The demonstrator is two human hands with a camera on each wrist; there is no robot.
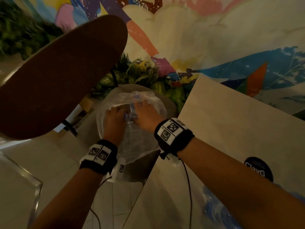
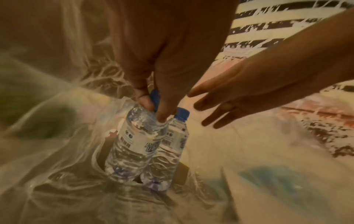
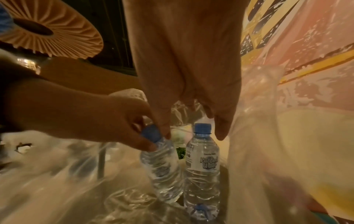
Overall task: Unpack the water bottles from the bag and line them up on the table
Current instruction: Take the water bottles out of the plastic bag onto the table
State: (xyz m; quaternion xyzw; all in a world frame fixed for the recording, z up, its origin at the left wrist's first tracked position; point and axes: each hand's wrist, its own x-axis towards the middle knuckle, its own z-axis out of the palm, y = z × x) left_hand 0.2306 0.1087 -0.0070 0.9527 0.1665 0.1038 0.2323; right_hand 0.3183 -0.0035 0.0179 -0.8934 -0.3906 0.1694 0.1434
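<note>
A clear plastic bag [image 1: 132, 142] sits on a round grey seat [image 1: 171, 104], and both my hands are inside it. Two blue-capped water bottles stand at its bottom. My left hand [image 2: 153, 110] pinches the neck of the tilted bottle [image 2: 132, 145], just under its cap. The second bottle [image 3: 203, 163] stands upright beside it. My right hand [image 3: 191, 94] hangs over this bottle with straight fingers on either side of its cap, holding nothing. In the head view my left hand [image 1: 114, 117] and right hand [image 1: 145, 113] nearly meet over the bottle tops.
A beige table [image 1: 231, 129] with a black round sticker [image 1: 258, 169] lies right of the bag. Crumpled blue plastic [image 1: 214, 210] rests on it under my right forearm. A round brown tabletop [image 1: 57, 76] looms at left. Green plants [image 1: 145, 75] and a painted wall stand behind.
</note>
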